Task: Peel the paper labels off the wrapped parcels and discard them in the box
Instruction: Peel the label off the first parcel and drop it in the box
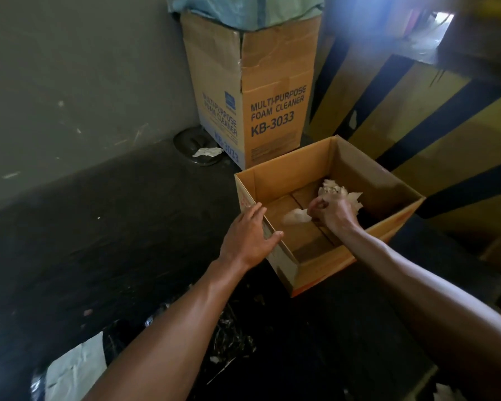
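Note:
An open cardboard box (388,180) sits on the dark floor ahead of me. My right hand (334,212) is inside it, fingers curled, pinching a crumpled piece of paper label (297,217) that hangs over the box floor. A wad of crumpled labels (334,188) lies in the box just beyond that hand. My left hand (250,234) rests with straight fingers on the box's near left rim. A black-wrapped parcel (122,340) with a white paper label (78,369) lies at the bottom left, partly hidden by my left arm.
A tall carton printed "MULTI-PURPOSE FOAM CLEANER KB-3033" (272,111) stands behind the box. A round drain cover (195,146) with a paper scrap (207,151) lies beside it. A grey wall is to the left; a yellow-and-black striped wall (417,117) is to the right.

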Available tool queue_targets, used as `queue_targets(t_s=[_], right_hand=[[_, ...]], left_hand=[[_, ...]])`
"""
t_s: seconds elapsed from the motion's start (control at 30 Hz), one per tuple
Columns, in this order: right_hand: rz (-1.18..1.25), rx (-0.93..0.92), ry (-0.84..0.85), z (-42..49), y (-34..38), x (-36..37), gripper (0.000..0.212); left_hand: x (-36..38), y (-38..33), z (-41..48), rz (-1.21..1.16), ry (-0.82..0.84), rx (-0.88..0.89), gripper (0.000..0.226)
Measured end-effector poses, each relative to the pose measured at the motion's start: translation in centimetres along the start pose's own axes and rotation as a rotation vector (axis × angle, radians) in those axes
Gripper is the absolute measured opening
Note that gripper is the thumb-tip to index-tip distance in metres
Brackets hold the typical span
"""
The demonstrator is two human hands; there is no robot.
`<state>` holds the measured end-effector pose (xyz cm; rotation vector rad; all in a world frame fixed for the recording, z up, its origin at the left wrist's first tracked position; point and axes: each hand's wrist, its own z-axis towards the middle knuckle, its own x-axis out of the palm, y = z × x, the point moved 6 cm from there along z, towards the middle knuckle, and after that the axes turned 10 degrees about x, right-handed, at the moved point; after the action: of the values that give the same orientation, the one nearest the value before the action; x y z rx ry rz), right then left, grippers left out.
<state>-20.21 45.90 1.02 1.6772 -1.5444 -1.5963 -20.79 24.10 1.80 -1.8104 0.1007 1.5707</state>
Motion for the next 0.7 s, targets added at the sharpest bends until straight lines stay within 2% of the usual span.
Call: queue_targets(t_s=[0.1,0.23,0.3,0.43,0.5,0.6,0.63,0.7], right_hand=[[-0.066,-0.029,0.003,0.0,0.0,0.5,0.02],[-0.061,0.038,0.021,0.0,-0.1,0.7,0.021],[-0.022,0.07,0.037,-0.3,-0.1,1.0,0.028],[-0.265,-0.02,0.07,-0.6,0.4,1.7,0.014],[-0.217,-0.029,0.097,-0.7,0.4,2.0,0.011],[-0.031,0.103,0.14,-0.9,-0.1,2.1,0.031],[-0.045,0.119,0.129,-0.6,-0.4,2.1,0.034],[-0.201,0.058,0.131,-0.3,-0.4,2.1,0.026]], left_hand=[[-0.1,-0.1,0.0,0.045,-0.027,0.001,0.08],[-0.3,-0.2,0.0,0.071,-0.025,-0.007,0.081],[-0.3,-0.3,-0.1,0.072,-0.019,-0.014,0.081],[-0.3,-0.3,-0.1,0.075,-0.008,-0.023,0.081],[-0.3,-0.2,-0.1,0.07,-0.01,-0.027,0.082],[-0.4,-0.2,-0.1,0.051,-0.008,-0.03,0.082],[-0.4,-0.2,-0.1,0.049,-0.007,-0.03,0.082],[-0.4,-0.2,-0.1,0.041,-0.009,-0.029,0.082]])
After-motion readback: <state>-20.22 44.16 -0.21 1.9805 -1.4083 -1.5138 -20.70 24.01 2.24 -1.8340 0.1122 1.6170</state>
